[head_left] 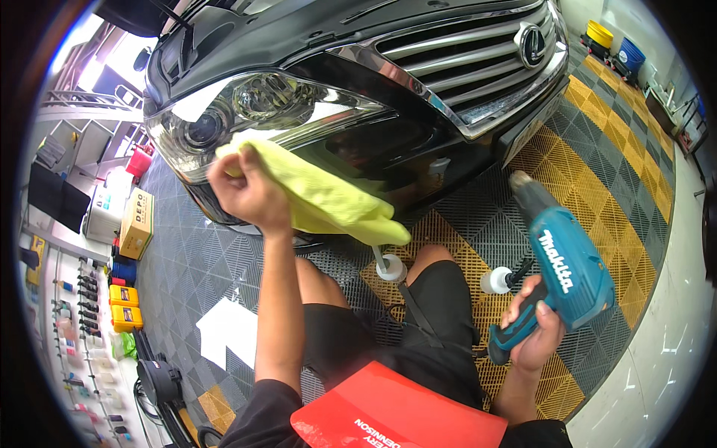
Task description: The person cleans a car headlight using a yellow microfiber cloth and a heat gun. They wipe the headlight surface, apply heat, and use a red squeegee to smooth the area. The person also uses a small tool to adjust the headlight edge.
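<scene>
In my left hand I grip a yellow-green microfibre cloth, its folds hanging off to the right in front of the car's bumper. Just beyond that hand is the clear headlight of a dark car. My right hand is wrapped around the handle of a teal heat gun, whose dark nozzle points up and away toward the bumper's lower edge. A red squeegee card or flat sheet lies across my lap; its exact kind is unclear.
Two white bottles, one a spray bottle, the other, stand on the grey and yellow tiled floor near my knees. White paper lies to the left. Farther left are a cardboard box and yellow cases; yellow and blue buckets sit far right.
</scene>
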Tool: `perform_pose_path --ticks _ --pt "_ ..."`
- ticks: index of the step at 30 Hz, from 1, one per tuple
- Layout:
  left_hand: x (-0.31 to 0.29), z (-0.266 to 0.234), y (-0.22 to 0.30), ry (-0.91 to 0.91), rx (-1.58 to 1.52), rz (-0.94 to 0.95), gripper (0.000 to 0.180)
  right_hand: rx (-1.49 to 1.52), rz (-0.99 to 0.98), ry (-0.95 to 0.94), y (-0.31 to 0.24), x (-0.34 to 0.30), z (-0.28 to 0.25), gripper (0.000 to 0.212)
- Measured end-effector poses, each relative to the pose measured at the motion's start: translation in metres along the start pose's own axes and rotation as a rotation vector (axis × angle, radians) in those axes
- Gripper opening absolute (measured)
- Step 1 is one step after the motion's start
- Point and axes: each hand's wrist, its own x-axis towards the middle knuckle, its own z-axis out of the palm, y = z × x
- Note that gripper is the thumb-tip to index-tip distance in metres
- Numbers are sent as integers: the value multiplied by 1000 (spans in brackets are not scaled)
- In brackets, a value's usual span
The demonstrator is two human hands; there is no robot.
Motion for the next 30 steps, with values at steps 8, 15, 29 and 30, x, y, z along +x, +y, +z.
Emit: perform_pose_path --ticks 8,15,29,30 --pt "49 44 -17 -704 280 310 37 114 95 -441 42 15 66 45" --pt "38 59 11 -573 606 59 59 -62 -66 -449 45 11 66 41" --pt "-73 116 50 -691 659 196 36 85 -151 8 -14 7 35 41" --pt "-81 104 52 -773 606 199 36 86 -166 -5 -18 6 31 41"
